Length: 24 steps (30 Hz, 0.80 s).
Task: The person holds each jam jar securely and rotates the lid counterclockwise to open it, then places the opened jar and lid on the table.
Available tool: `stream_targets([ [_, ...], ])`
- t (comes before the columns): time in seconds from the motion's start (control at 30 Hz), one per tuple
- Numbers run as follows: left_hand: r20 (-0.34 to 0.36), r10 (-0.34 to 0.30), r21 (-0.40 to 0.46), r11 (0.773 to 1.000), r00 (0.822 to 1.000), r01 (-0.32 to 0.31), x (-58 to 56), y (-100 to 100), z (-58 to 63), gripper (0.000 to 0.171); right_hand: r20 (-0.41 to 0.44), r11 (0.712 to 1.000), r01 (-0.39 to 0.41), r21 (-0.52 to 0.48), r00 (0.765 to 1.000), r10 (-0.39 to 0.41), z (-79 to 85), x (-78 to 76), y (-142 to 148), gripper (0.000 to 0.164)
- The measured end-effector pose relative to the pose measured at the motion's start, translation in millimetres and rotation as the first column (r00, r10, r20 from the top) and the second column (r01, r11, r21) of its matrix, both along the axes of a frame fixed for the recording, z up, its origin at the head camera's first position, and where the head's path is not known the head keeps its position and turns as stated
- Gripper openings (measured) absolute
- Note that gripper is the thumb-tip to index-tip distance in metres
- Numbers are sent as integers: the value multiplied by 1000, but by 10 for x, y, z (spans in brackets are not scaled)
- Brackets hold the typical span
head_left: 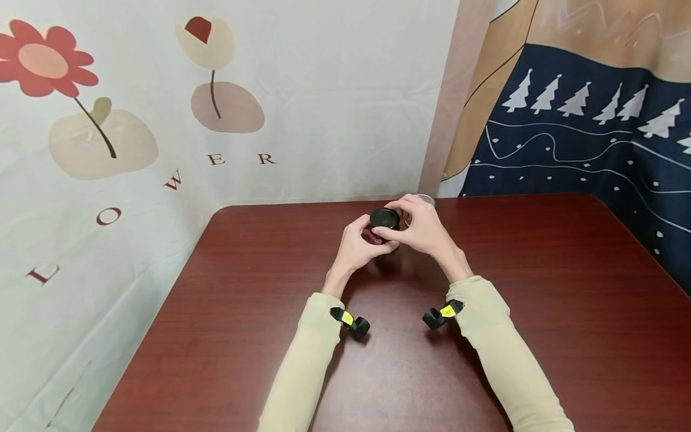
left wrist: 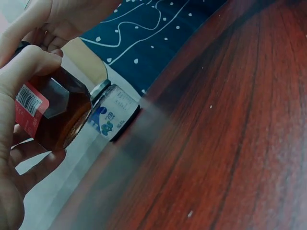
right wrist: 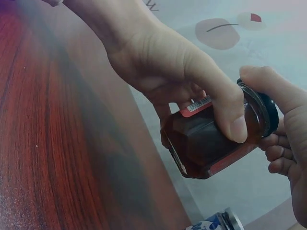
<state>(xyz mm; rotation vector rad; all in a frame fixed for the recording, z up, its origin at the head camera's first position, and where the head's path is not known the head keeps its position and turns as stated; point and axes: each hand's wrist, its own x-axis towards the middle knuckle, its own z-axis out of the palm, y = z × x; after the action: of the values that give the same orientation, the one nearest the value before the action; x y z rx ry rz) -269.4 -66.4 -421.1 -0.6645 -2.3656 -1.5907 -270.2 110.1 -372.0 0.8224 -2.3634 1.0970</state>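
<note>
A faceted glass jar (right wrist: 196, 143) with dark amber contents is held above the far side of the table. It carries a red label (left wrist: 29, 108) with a barcode. Its round black lid (head_left: 384, 218) faces up toward the head camera. My left hand (head_left: 355, 245) grips the jar's body, the thumb (right wrist: 230, 112) lying along one side and fingers around the other. With thumb and fingers, my right hand (head_left: 423, 227) pinches the lid's rim. Both lid and jar are partly hidden by fingers in the wrist views.
Another jar (left wrist: 115, 112), with a white and blue label and a metal lid, stands behind my right hand near the table's back edge. The brown wooden table (head_left: 243, 312) meets a printed cloth (head_left: 335, 120) at the back. A dark blue tree-patterned cloth (head_left: 572, 144) hangs at the right.
</note>
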Motion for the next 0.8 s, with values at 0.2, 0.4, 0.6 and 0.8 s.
stream_targets([
  [0.2,-22,-23,15,1000,999,24,28,22,9,39,4,1000,7,7,1000,-7,37,50,37,47],
  [0.4,-52,-32,17,999,998,33,151,47,167,35,-4,1000,10,3,1000,-10,82,91,50,46],
  [0.6,-70,-61,35,997,996,64,318,33,384,32,-25,1000,-7,5,1000,7,123,115,37,45],
  [0.8,-56,-84,56,995,995,87,323,11,349,34,-24,1000,-20,15,1000,20,173,186,24,45],
])
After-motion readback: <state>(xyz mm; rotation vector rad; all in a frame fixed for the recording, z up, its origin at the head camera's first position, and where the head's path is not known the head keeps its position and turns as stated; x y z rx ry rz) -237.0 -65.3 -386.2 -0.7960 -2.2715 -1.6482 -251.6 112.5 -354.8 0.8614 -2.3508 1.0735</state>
